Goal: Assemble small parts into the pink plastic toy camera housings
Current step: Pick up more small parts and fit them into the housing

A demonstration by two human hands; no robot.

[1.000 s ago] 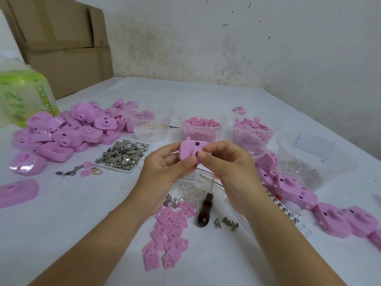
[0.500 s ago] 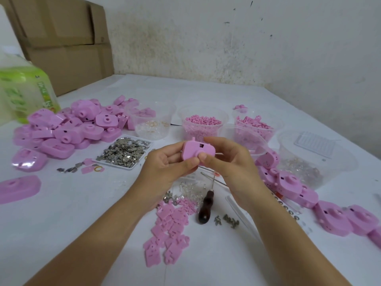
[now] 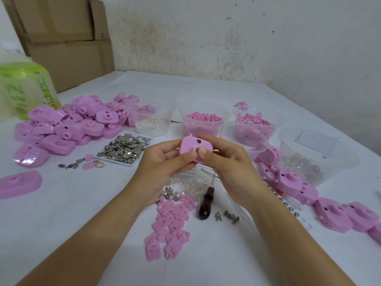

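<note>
- Hands: the left hand [image 3: 162, 164] and the right hand [image 3: 231, 168] meet at mid-frame, above the white table [image 3: 61, 213], and share one pink housing [image 3: 190, 147].
- Pink housing: it is held clear of the table, just in front of the clear cups. Its front face, with a small square window, is turned towards the camera. A short peg stands up from its top edge.
- Left hand: the fingers are curled behind the left side of the housing and the thumb lies across its lower front, so the part is gripped.
- Right hand: the fingers are curled behind the right side and the thumb tip presses on the front face near its middle. Whether a small part lies under the thumb cannot be told.
- Heap of housings [image 3: 61, 129]: a loose pile on the far left of the table, with single pieces lying nearer the camera.
- Row of housings [image 3: 288, 178]: a line along the right side, running towards the near right edge.
- Tray of metal pieces [image 3: 123, 150]: a shallow white tray between the heap and the left hand.
- Cup of rings [image 3: 152, 120], cup of pink pellets [image 3: 203, 122], cup of pink pieces [image 3: 255, 124]: these stand side by side behind the hands.
- Clear tub [image 3: 315, 153]: it stands to the right of the cups, with a ribbed white plate resting on its rim.
- Flat pink plates [image 3: 169, 223]: these are scattered on the table beneath the forearms.
- Awl [image 3: 206, 203]: its dark wooden handle lies just beside the plates and its thin shaft points away from the camera.
- Metal clips [image 3: 231, 216]: a small cluster to the right of the awl handle.
- Cardboard boxes [image 3: 61, 38] and green bottle [image 3: 22, 89]: these stand at the far left, against the wall.
</note>
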